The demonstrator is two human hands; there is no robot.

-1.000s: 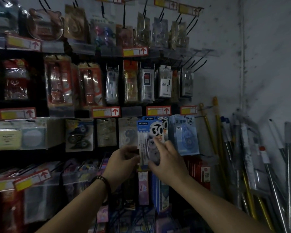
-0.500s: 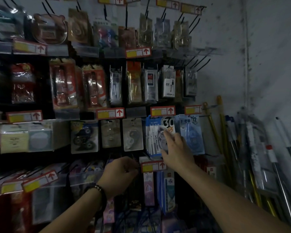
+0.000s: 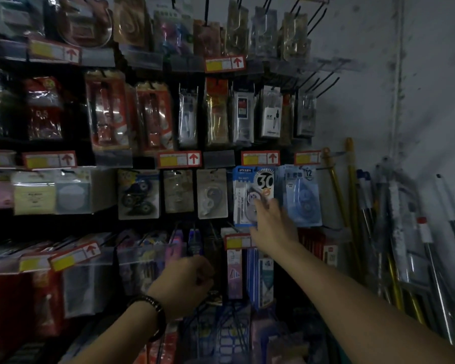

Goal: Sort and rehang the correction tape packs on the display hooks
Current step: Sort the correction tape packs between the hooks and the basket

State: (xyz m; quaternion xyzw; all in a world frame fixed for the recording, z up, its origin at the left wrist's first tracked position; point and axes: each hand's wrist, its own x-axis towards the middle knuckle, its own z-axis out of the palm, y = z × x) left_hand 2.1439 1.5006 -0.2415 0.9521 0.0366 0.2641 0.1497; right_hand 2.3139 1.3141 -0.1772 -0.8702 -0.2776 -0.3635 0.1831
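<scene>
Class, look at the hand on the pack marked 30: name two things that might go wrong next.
1. The right hand only presses the 30 pack with straight fingers; if the pack is not hung securely, it may drop.
2. The light blue 12 pack hangs right beside that hand; a sideways move might knock it askew.

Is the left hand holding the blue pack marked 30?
No, the left hand is lower down, away from it; only the right hand touches the blue pack marked 30.
</scene>
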